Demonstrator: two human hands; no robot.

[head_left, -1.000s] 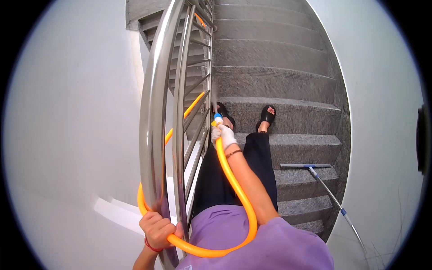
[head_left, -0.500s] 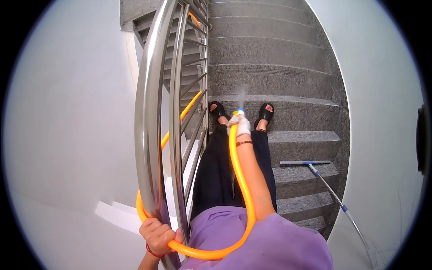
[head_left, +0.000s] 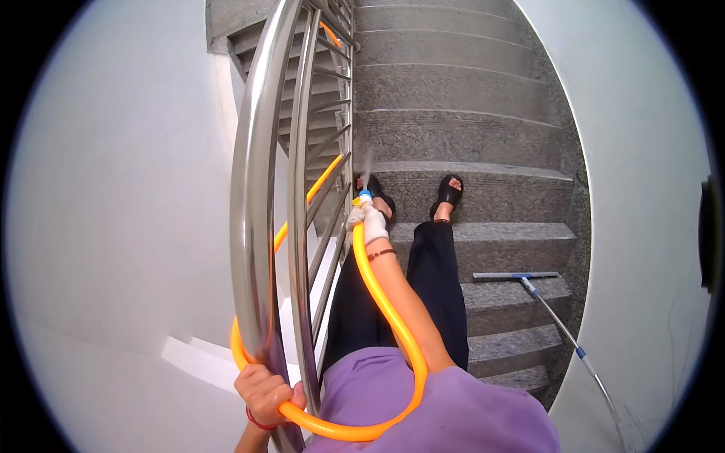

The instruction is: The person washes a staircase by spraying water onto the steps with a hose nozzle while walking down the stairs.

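Observation:
My right hand (head_left: 368,223), in a white glove, is closed round the end of a yellow hose (head_left: 385,298), just below its blue and white nozzle (head_left: 365,198). A thin spray of water leaves the nozzle beside my left foot, near the railing. Bare and closed, my left hand (head_left: 268,396) grips the hose against the thick steel handrail (head_left: 253,211). From there the hose loops across my front to the right hand. Its other side runs behind the handrail and through the railing bars.
Grey stone stairs (head_left: 461,136) stretch ahead, with my black sandals (head_left: 448,195) on a step. A squeegee (head_left: 517,277) lies on the steps at the right, its long pole (head_left: 563,328) slanting to the white wall (head_left: 642,226). Steel railing bars (head_left: 325,143) line the left side.
My right hand has moved left with the nozzle, bringing the spray from between my feet to the left foot by the railing. My left hand has kept its grip.

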